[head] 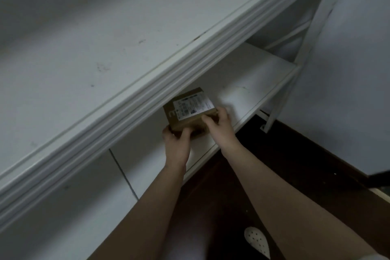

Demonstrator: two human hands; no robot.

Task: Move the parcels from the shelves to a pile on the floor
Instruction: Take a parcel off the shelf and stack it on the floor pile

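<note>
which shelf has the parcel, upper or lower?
The lower shelf: the brown parcel is there, under the upper shelf's ribbed front edge, gripped by the left hand and right hand. The upper one shows only scuff marks.

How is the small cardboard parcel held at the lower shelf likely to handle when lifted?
Probably stiff: the parcel keeps crisp edges where the left hand and right hand grip it. Likely light, being small beside them. Flat faces suggest no rolling.
</note>
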